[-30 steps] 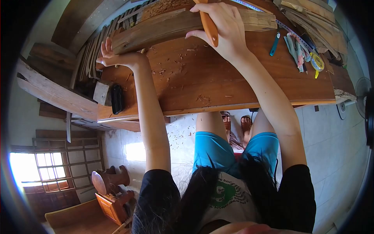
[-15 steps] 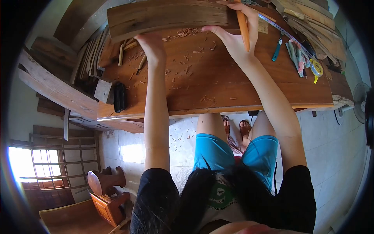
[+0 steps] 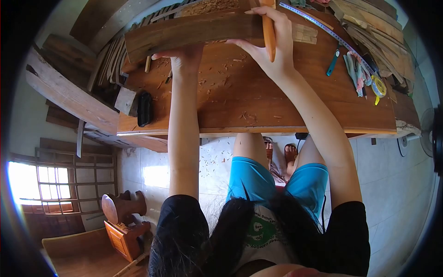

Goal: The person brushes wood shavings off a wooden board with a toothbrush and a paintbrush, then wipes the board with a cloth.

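A long dark wooden plank (image 3: 194, 31) is held across the far part of the brown table (image 3: 249, 101). My left hand (image 3: 184, 57) supports it from below near its left part, thumb out to the left and most fingers hidden behind the wood. Around the plank's right end is my right hand (image 3: 270, 44), its thumb along the lower edge and fingers at the top. An orange-brown wooden handle (image 3: 268, 34) stands against my right palm, also within that hand. Reddish wood shavings (image 3: 224, 78) lie on the table beneath the plank.
At the right are a tape measure (image 3: 378, 87) with its blade pulled out, a teal-handled tool (image 3: 333, 62), a crumpled cloth (image 3: 354, 74) and stacked wood strips (image 3: 374, 27). A black case (image 3: 145, 109) and a wood block (image 3: 125, 100) sit at the left edge.
The plank has moved slightly down and left, its face now tilted more and darker. Both hands have shifted with it, and more of the shavings pile behind shows.
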### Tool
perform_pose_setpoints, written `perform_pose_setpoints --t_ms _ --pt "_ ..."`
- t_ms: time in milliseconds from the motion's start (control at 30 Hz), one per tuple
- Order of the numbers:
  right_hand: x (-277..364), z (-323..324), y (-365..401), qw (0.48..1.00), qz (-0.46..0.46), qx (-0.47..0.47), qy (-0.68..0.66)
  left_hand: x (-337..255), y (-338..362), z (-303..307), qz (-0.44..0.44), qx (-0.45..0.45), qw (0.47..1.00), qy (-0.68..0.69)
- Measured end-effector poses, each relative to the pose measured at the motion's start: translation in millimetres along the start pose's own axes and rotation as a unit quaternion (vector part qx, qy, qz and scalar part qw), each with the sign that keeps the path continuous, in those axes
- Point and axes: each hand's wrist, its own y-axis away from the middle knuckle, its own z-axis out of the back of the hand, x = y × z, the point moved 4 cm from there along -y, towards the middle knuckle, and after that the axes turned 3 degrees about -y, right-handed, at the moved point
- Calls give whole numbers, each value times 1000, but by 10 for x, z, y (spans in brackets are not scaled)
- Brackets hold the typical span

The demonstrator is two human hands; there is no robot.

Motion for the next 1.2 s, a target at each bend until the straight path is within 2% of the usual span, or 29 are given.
perform_pose_setpoints --t_ms 100,167,233,300,367,500,600,700,733,767,833,867,967,1067,1167,1200 --pt "80 -48 7 1000 -5 4 6 130 -60 240 -6 -36 996 86" --pt "86 -71 59 999 -20 30 -6 58 -30 30 21 -98 993 66" --pt "96 -44 72 999 -24 46 -7 5 -19 -13 26 -51 996 74" --pt "-7 -16 46 999 -30 37 -23 -48 -12 6 9 108 988 107" --pt "-155 -29 63 990 -67 10 -126 -39 12 30 5 72 996 61" --pt "-278 75 46 989 -49 43 -130 -48 28 2 18 35 999 25" --pt "-308 112 -11 985 -83 59 -137 -101 42 -179 -13 110 994 -13" --pt "-365 172 -76 985 -100 91 -109 -103 -19 -211 -33 74 980 -179" --pt "-367 220 -117 984 -106 112 -93 -163 -25 -309 -76 161 969 -170" --pt "-374 259 -142 982 -113 133 -77 -132 -10 -296 -4 91 987 -132" --pt "-436 308 -162 975 -137 149 -88 -97 -4 -429 -64 106 975 -187" --pt "-475 343 -168 973 -143 159 -91 -63 14 -492 -60 108 979 -159" --pt "-544 436 -170 957 -190 194 -100 54 34 -555 -65 143 961 -228" --pt "-450 513 -201 948 -215 219 -84 87 12 -578 -119 179 941 -259" --pt "-373 612 -157 947 -223 215 -82 69 32 -648 -122 168 948 -241" --pt "-338 664 -107 929 -281 199 -133 81 19 -650 -125 183 945 -242"
